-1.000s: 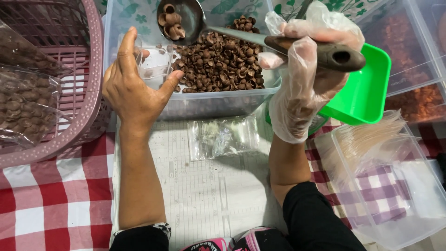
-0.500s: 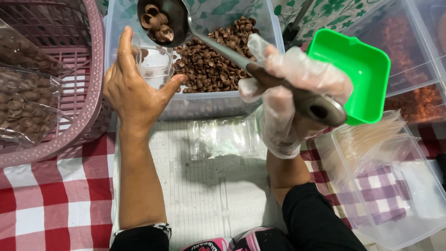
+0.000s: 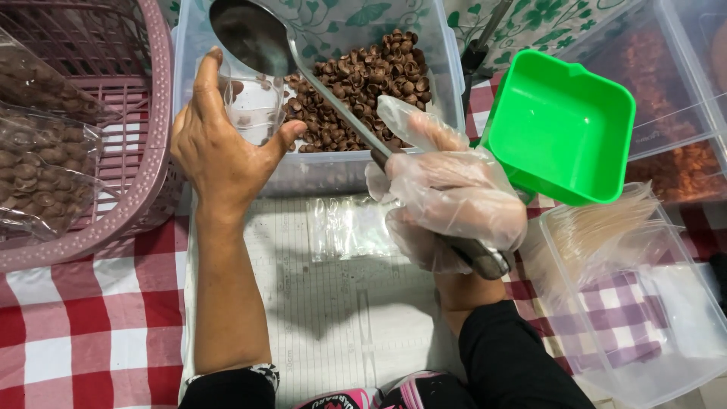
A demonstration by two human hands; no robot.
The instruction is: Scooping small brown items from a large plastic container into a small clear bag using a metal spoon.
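The left hand holds a small clear plastic bag open and upright, its grip pinched on the bag's rim, just in front of the clear plastic tub of brown ring-shaped snacks. The gloved right hand is clenched round a long metal spoon — handle running from lower right up to upper left, bowl tipped directly over the bag's mouth.

Clear bag, small, held open in left hand, a few brown pieces inside. Filled clear bags of brown pieces in pink basket, far left. Empty flat bags stacked on mat, centre.
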